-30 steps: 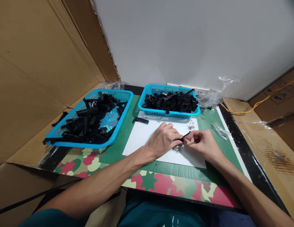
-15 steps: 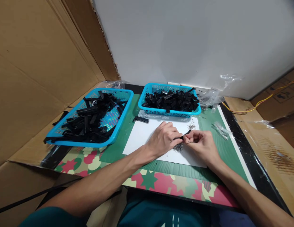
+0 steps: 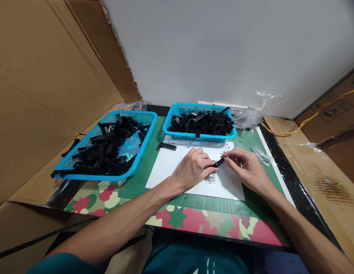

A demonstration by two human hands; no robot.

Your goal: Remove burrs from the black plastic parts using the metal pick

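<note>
- Head view: the left hand (image 3: 194, 167) is resting on the white paper sheet (image 3: 171, 167), fingers curled together and pinching 1 end of a small black plastic part (image 3: 217, 163).
- The right hand (image 3: 249, 169) is lying just beside it, fingers loosely curled, with the thumb and forefinger reaching to the part's far end; whether they are actually gripping it I cannot tell.
- The black part is sitting slightly tilted between the 2 hands, just above the middle of the sheet's right half.
- A small heap of grey metal bits (image 3: 211, 178) is lying on the sheet right under the part, and a thinner scatter (image 3: 226, 151) is lying near the sheet's far right corner.
- The sheet is lying on a green cutting mat (image 3: 137, 186), in the middle of the table.
- 2 blue baskets are holding black plastic pieces: the big basket (image 3: 142, 150) is standing along the table's left edge, the small basket (image 3: 177, 135) at the far edge, just behind the sheet.
- 1 loose black piece (image 3: 167, 146) is lying at the sheet's far left corner, between the 2 baskets.
- Clear plastic bags (image 3: 246, 118) are lying crumpled at the table's far right corner.
- Cardboard (image 3: 45, 76) is standing along the table's left side.
</note>
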